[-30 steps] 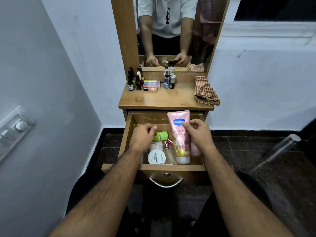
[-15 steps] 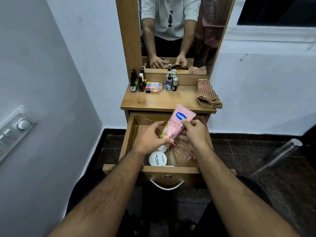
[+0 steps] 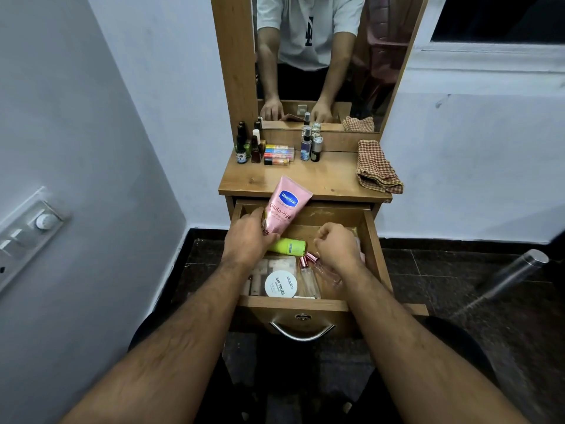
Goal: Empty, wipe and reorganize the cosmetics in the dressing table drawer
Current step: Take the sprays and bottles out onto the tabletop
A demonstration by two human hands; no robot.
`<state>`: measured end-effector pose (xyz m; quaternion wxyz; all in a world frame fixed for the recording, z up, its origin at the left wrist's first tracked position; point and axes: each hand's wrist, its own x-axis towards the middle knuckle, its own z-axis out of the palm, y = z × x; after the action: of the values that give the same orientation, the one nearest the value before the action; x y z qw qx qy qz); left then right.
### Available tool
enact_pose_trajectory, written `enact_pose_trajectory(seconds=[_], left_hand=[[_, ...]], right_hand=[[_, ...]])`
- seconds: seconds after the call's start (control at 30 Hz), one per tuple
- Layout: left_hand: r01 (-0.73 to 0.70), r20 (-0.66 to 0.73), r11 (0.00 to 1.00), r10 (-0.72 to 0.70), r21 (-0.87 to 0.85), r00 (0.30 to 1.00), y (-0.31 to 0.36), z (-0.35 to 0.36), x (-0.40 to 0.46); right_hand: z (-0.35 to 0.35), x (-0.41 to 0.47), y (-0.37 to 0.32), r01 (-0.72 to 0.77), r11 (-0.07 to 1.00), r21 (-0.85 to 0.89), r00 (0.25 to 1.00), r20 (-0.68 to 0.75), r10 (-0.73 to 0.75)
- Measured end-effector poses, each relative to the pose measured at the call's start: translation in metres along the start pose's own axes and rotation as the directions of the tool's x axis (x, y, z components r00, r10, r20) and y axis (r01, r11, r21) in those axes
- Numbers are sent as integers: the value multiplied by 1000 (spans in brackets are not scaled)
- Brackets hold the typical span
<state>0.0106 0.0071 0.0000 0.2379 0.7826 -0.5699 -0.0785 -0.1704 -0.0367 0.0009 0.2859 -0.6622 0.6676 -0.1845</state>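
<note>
The pink tube (image 3: pixel 285 207) was gripped at its lower end by our left hand (image 3: pixel 248 240), tilted up over the back of the open drawer (image 3: pixel 293 302). Our right hand (image 3: pixel 336 246) was curled over the glass bottles (image 3: pixel 308 278) at the drawer's right; we could not tell whether it held anything. A green tube (image 3: pixel 289 246) lay just beside the left hand, a white jar (image 3: pixel 280 284) in front. Risk, in our judgement: the right hand could knock the bottles together, or the tube could slip, held so near its end. A cloth (image 3: pixel 377 166) lay on the tabletop (image 3: pixel 321 179).
</note>
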Motion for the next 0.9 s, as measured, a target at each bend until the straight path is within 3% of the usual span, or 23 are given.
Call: enact_pose_trajectory(seconds=[0.23, 0.5, 0.63, 0.77, 0.9], left_hand=[[29, -11, 999, -28, 42, 1000, 2, 3, 0], [5, -79, 999, -8, -31, 997, 18, -6, -10], [7, 38, 1000, -6, -30, 999, 34, -1, -19], [-15, 254, 996, -9, 92, 967, 51, 8, -22], [-46, 385, 970, -51, 239, 922, 69, 21, -26]], right_hand=[[-9, 4, 7, 86, 930, -358, 983, 183, -21], [-17, -7, 14, 120, 905, -408, 933, 358, 37], [-15, -10, 15, 138, 900, -413, 950, 313, -2], [-19, -6, 17, 75, 928, -364, 981, 196, -2], [-23, -5, 22, 4, 964, -266, 996, 83, 19]])
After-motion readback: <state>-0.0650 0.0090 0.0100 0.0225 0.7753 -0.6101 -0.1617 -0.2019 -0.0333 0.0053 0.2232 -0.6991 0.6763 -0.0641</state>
